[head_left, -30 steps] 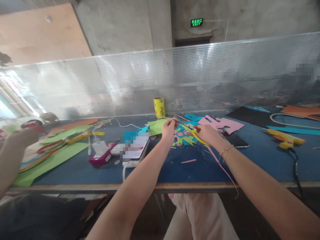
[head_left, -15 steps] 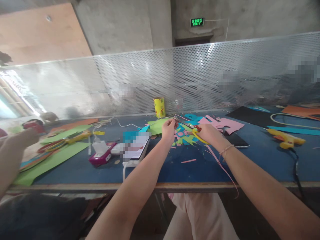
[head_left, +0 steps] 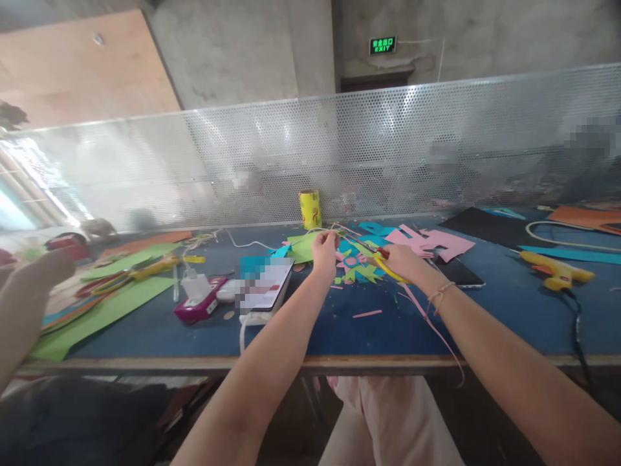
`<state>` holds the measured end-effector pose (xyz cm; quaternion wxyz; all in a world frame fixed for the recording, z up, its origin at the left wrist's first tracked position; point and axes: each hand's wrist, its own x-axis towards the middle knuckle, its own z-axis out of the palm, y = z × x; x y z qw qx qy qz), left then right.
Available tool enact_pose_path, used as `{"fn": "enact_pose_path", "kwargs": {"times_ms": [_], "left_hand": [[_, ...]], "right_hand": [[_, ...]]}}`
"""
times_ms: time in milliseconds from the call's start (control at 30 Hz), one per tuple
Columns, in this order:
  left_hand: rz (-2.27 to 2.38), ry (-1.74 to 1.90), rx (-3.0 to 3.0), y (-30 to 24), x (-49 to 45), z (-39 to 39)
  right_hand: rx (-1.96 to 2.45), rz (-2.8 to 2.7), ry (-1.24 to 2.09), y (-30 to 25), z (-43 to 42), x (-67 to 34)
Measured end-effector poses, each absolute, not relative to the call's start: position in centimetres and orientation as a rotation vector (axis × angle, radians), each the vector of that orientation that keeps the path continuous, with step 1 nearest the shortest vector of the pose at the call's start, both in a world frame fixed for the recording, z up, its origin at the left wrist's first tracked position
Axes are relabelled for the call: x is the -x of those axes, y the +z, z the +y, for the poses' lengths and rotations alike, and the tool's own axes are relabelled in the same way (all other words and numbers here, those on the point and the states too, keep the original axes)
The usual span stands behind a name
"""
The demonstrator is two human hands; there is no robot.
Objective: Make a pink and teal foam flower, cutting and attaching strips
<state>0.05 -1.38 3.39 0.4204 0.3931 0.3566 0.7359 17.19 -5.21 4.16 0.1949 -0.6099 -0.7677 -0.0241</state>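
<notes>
My right hand (head_left: 400,260) is closed around the yellow handles of a pair of scissors (head_left: 383,260), whose blades reach left toward my other hand. My left hand (head_left: 326,249) pinches a thin pink paper strip (head_left: 343,226) close to the blade tips; its fingers partly hide the held end. Under both hands lies a heap of cut paper (head_left: 361,265) in green, blue and pink. A larger cut pink sheet (head_left: 441,243) rests just beyond my right hand, and a long pink strip (head_left: 434,323) hangs over the table edge below my right wrist.
Left of my forearm are a phone (head_left: 266,285) on a white charger and a purple power strip (head_left: 201,304). A yellow glue gun (head_left: 557,268) lies at right. Behind stand a yellow roll (head_left: 310,208) and a perforated metal screen (head_left: 272,142). Another person's arm (head_left: 29,298) reaches in at left.
The scissors have shifted slightly and their blades show more clearly, slanting toward my left hand. My left hand keeps its pinch near the same spot. The camera view has moved a little.
</notes>
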Motion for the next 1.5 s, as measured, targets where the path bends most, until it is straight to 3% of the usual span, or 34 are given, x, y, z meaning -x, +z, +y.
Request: {"fn": "enact_pose_path", "kwargs": {"times_ms": [133,300,500,733,1500], "left_hand": [[1.005,1.952,-0.996,3.5,0.7,-1.0],[0.899,1.813,-0.960,3.6,0.5,-1.0],[0.795,1.569,-1.200,3.5,-0.8,-2.4],[0.846,1.525,-1.395,3.9,-1.6,-3.6],[0.987,1.319,-1.573,3.2,-1.2,-2.8]], "right_hand": [[1.594,-2.182,0.030,4.2,-5.3,-17.4],[1.362,-1.980,0.099,3.9,-4.6,-17.0],[1.227,-1.731,0.524,3.8,-4.2,-16.6],[1.182,-1.681,0.754,3.7,-4.2,-16.4],[1.350,-1.855,0.524,3.8,-3.6,-17.1]]}}
